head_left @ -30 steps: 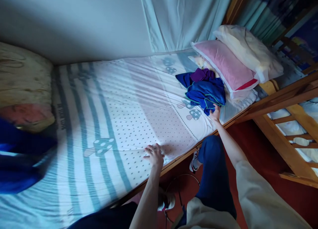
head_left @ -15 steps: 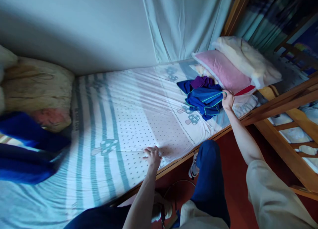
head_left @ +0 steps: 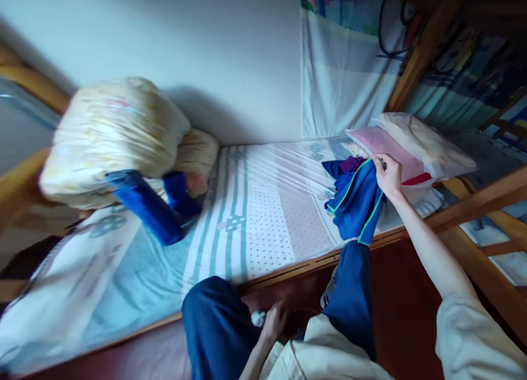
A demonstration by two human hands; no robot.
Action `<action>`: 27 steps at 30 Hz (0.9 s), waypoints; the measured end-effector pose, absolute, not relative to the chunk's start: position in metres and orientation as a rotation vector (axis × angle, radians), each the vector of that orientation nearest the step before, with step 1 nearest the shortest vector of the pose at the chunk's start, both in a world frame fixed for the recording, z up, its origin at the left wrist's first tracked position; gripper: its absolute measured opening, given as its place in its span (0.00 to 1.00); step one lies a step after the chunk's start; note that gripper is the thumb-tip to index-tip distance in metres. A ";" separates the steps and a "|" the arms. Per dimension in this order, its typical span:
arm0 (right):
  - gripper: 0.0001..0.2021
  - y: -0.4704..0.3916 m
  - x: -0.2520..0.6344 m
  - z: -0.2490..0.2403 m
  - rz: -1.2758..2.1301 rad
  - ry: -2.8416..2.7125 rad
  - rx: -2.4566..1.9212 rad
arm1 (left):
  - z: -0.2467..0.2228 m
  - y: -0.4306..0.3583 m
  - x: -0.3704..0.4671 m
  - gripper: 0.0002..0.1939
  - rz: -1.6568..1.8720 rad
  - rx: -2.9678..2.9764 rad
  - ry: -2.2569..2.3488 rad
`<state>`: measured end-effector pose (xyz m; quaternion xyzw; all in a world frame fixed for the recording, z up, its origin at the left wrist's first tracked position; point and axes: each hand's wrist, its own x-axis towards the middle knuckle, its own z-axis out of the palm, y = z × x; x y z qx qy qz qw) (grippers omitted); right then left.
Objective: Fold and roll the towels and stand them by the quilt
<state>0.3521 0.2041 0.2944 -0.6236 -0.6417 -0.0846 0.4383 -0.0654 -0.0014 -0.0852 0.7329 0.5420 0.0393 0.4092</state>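
Note:
My right hand (head_left: 388, 177) pinches the edge of a blue garment with green trim (head_left: 356, 201), lifted partly off the bed so that it hangs toward the bed's front edge. Just behind the garment, a crumpled purple cloth (head_left: 351, 163) lies on the bed. The pink pillow (head_left: 397, 148) is right beside my right hand. Low between my knees, my left hand (head_left: 275, 320) is away from the bed. Motion blur hides what its fingers are doing.
A patterned sheet (head_left: 272, 221) covers the wood-framed bed. At the left sit a large cream folded quilt (head_left: 115, 133) and a dark blue folded item (head_left: 150, 212). A clear plastic bag (head_left: 430, 144) lies by the pillow. A wooden rail (head_left: 481, 199) crosses at right; a curtain (head_left: 346, 78) hangs behind.
My right hand has raised the blue garment, which now hangs open from it. My left hand has left the sheet and dropped between my knees. The view has shifted left.

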 end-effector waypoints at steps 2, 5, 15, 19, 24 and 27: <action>0.18 0.192 0.320 0.297 -0.186 -1.715 -1.469 | -0.060 -0.023 -0.060 0.22 0.328 1.748 1.331; 0.16 0.161 0.265 0.298 -0.115 -2.034 -1.289 | 0.005 -0.024 -0.047 0.22 0.804 1.606 1.430; 0.09 0.056 0.150 0.296 0.025 -2.738 -0.684 | 0.187 0.010 -0.030 0.12 1.280 1.948 1.205; 0.08 0.044 0.158 0.306 0.256 -2.660 -0.747 | 0.196 0.017 -0.051 0.11 1.179 2.010 1.183; 0.06 0.039 0.175 0.310 0.590 -2.607 -0.945 | 0.199 0.014 -0.104 0.16 0.892 2.149 1.177; 0.13 0.042 0.183 0.296 0.702 -2.619 -1.099 | 0.207 0.004 -0.141 0.15 0.907 2.203 1.273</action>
